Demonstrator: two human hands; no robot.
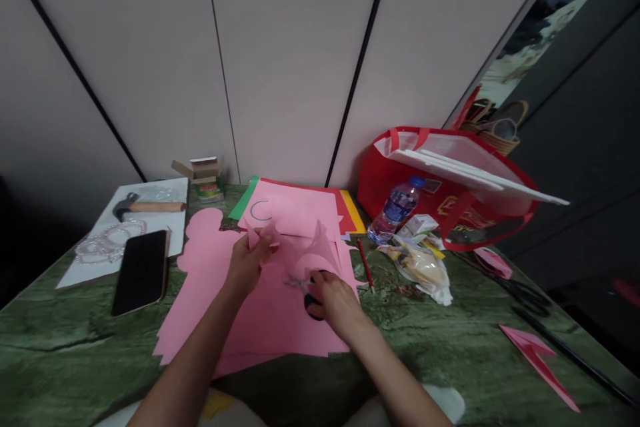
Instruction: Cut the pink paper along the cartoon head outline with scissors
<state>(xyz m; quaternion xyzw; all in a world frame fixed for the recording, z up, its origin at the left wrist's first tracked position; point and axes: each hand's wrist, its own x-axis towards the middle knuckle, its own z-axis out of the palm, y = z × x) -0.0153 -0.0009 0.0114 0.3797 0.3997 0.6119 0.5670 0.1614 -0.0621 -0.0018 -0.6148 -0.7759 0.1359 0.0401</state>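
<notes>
My left hand [249,261] is closed on the edge of a cut piece of pink paper [295,255], its jagged points rising beside my fingers. In my right hand [336,301] is a pair of scissors [303,285] with dark handles, the blades parted and directed left toward my other hand. Both hands are over a spread of pink paper sheets [270,327] in the middle of the table. Behind them lies another pink sheet [300,207] with a dark curved line on it, atop green, red and yellow sheets.
To the left are a phone [141,273], a hammer [150,207], clear beads [113,243] and a small opened box [206,180]. At right stand a water bottle [395,210] and a red bag [373,170], near a red pencil [365,265], wrapped food [425,265] and pink scraps [540,360].
</notes>
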